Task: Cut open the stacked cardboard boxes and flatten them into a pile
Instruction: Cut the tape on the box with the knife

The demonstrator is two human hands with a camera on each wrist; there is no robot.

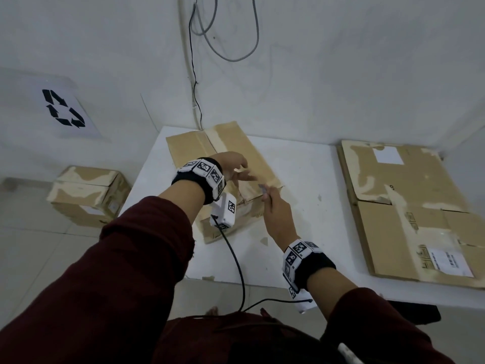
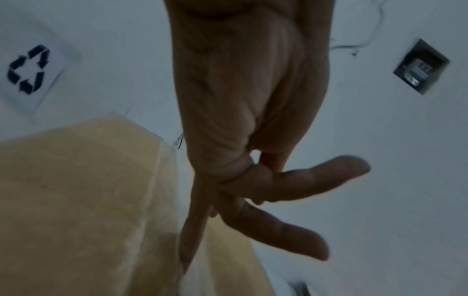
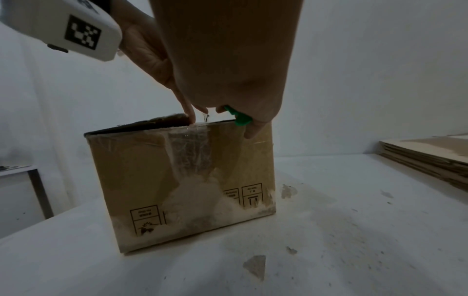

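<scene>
A taped brown cardboard box (image 1: 231, 153) stands on the white table (image 1: 301, 179); the right wrist view shows its front face (image 3: 177, 180), with the left top flap slightly lifted. My left hand (image 1: 244, 174) hovers over the box's front top edge with fingers stretched out (image 2: 303, 180), and one fingertip (image 3: 190, 116) touches the flap edge beside the tape. Just right of it, my right hand (image 1: 270, 198) grips a small green cutter (image 3: 241, 119), whose blade (image 1: 263, 189) is at the box's front top edge.
A pile of flattened cardboard (image 1: 409, 206) lies on the table's right side, also seen in the right wrist view (image 3: 430, 156). Another taped box (image 1: 86, 193) sits on the floor at the left. A recycling sign (image 1: 64, 107) hangs on the wall. Cables run from the wrists.
</scene>
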